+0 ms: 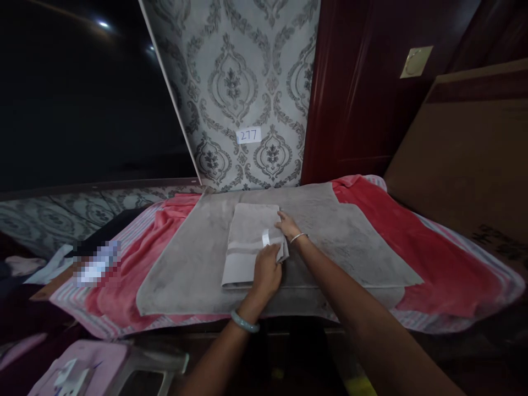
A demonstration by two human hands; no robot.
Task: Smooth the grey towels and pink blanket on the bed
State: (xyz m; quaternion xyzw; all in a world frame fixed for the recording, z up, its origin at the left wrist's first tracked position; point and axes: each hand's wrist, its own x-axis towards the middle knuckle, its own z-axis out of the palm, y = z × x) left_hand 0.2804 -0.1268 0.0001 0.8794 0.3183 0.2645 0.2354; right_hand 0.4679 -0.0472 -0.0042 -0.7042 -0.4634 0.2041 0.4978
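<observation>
A flat, folded light-grey piece [247, 228] with a darker band across it lies on a grey cloth [181, 264]; I cannot make out its exact kind. A shiny whitish strip [265, 237] sits near its right side. My left hand [267, 270], with a pale bangle on the wrist, is closed on the loose fold at the piece's lower right. My right hand [288, 225], wearing a thin bracelet, grips the right edge higher up, its index finger and thumb near the border. The undersides of both grips are hidden.
Red cloth [433, 258] and a striped cover [74, 300] show around the grey cloth. A large dark screen [82, 99] stands at left, a cardboard box [466, 159] at right. Below left is a pink stool-like surface [103, 355]. A label reading 277 [248, 135] is on the wall.
</observation>
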